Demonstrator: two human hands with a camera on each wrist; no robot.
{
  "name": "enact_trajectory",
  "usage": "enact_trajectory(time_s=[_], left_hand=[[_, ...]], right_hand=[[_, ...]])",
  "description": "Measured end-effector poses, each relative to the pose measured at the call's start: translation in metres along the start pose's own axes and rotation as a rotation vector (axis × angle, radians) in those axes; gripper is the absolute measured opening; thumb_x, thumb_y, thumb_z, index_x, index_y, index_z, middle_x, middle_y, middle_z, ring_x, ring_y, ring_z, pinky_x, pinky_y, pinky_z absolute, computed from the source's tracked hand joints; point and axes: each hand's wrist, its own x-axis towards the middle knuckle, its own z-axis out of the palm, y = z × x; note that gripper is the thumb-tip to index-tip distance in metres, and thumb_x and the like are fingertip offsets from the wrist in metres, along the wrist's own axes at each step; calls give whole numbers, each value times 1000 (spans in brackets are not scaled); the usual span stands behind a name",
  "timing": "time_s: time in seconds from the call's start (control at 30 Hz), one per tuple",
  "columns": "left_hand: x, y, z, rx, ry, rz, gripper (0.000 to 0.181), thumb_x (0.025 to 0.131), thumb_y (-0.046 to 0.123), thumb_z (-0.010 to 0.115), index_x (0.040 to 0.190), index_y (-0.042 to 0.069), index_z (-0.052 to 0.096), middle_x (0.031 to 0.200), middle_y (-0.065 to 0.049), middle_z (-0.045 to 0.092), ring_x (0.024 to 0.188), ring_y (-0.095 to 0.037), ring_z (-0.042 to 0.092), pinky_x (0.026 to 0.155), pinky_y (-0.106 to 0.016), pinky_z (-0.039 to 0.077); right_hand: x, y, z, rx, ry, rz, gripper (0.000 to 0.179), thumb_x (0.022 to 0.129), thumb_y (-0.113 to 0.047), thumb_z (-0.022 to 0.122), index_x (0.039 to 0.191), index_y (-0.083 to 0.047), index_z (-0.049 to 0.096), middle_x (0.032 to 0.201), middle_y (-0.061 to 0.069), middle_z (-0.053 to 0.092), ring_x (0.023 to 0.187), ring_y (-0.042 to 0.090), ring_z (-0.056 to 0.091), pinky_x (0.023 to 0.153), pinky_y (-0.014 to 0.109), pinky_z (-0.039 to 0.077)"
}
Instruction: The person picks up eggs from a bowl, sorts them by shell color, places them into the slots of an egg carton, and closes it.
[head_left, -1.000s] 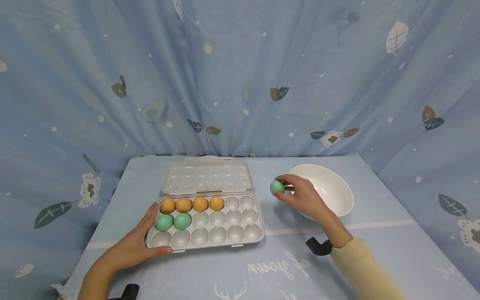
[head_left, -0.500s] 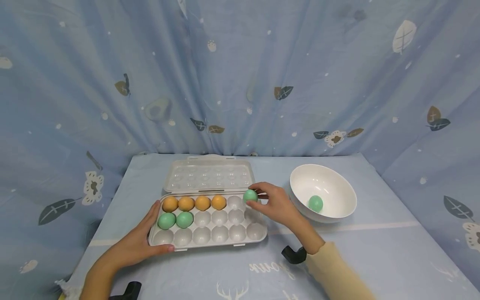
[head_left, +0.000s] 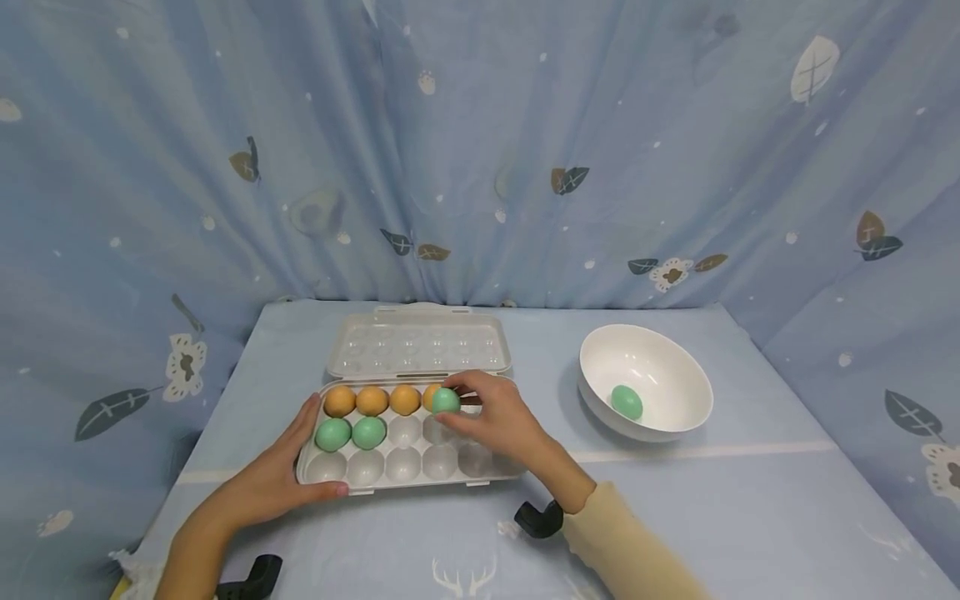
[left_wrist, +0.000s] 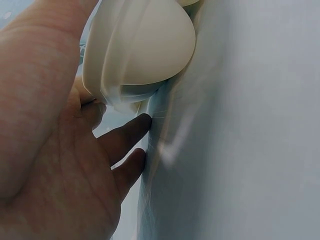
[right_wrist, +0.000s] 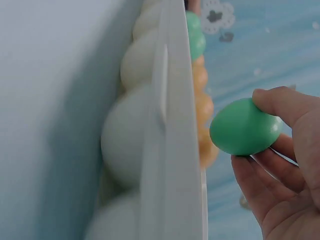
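Note:
My right hand (head_left: 498, 417) pinches a green toy egg (right_wrist: 245, 127) between thumb and fingers, over the white egg tray (head_left: 382, 479). In the head view this egg partly covers the rightmost orange egg (head_left: 431, 397). At the tray's left end rests my left hand (head_left: 270, 479), fingers along the side and thumb by the front edge. Its fingers look extended and spread in the left wrist view, beside the tray's rounded cup (left_wrist: 160, 45). Orange eggs (head_left: 372, 401) fill the left part of the back row. Two green eggs (head_left: 368, 432) sit in the middle row's left cups.
A white bowl (head_left: 675, 379) stands to the right with one green egg (head_left: 626, 402) inside. The tray's clear lid (head_left: 420, 343) lies folded back behind it. A blue patterned cloth (head_left: 750, 500) covers the table, and a matching curtain (head_left: 465, 167) hangs behind.
My right hand has carried the green egg leftward from beside the bowl to over the tray's back row. The left hand has stayed at the tray's left end.

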Motion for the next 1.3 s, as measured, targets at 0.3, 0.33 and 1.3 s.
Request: enact_trajectory(time_s=[0.3, 0.33, 1.3], left_hand=[[-1, -1, 0, -20, 6, 49, 134, 80, 44, 88, 165, 12, -10, 172, -23, -7, 154, -55, 2, 113, -80, 15], [-1, -2, 1, -23, 6, 56, 134, 80, 43, 88, 165, 11, -10, 171, -24, -7, 154, -55, 2, 113, -80, 15], [-1, 2, 1, -3, -14, 26, 131, 82, 42, 87, 165, 15, -11, 172, -20, -9, 154, -55, 3, 112, -80, 16]], right_hand=[[10, -17, 34, -71, -46, -77, 38, 88, -21, 84, 120, -9, 68, 116, 1, 71, 105, 10, 70, 91, 17, 56], [10, -18, 36, -87, -50, -76, 37, 88, -22, 84, 120, -10, 68, 116, 1, 71, 106, 9, 70, 91, 17, 56], [2, -8, 56, -327, -37, -127, 38, 90, -33, 83, 122, -17, 71, 111, -6, 72, 97, 3, 64, 84, 15, 52]])
